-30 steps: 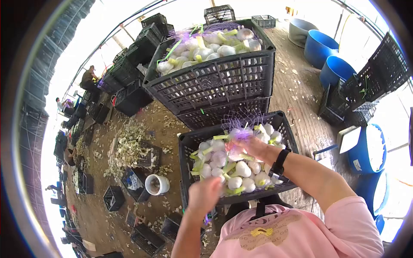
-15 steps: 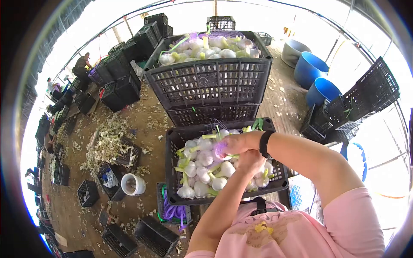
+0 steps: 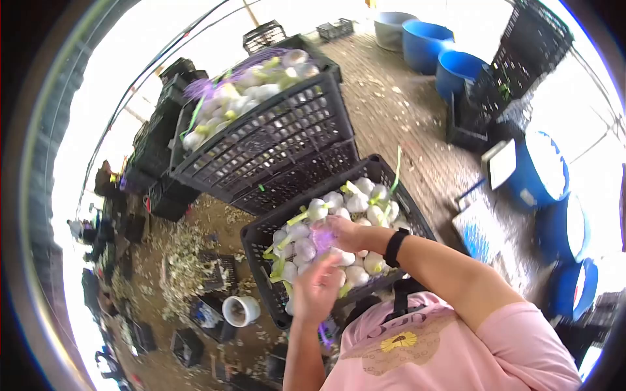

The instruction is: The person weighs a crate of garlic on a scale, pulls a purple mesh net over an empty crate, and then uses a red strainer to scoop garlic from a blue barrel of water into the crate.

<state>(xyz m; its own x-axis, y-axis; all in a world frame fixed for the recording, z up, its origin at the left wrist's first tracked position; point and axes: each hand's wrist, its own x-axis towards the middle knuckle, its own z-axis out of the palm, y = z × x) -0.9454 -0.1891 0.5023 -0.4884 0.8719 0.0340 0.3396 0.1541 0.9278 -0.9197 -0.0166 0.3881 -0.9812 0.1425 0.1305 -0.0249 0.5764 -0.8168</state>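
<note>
Garlic bulbs with green stems (image 3: 304, 249) fill the near black crate (image 3: 261, 294) in front of me. My right hand (image 3: 342, 232), with a black band on its wrist, is closed on purple netting (image 3: 321, 238) over the bulbs. Nearer to me, my left hand (image 3: 317, 283) is raised over the crate's near left part, fingers apart and slightly blurred, and it holds nothing that I can see.
Behind stands a stacked crate (image 3: 261, 146) heaped with garlic (image 3: 251, 91) and purple netting. Blue barrels (image 3: 427, 49) are at the upper right. A white bucket (image 3: 240, 311) and leaf scraps (image 3: 186, 277) lie left on the floor. A person (image 3: 104, 179) is far left.
The view has turned, so the crates look tilted. My left hand has come away from my right hand and opened. My right hand still grips the purple netting.
</note>
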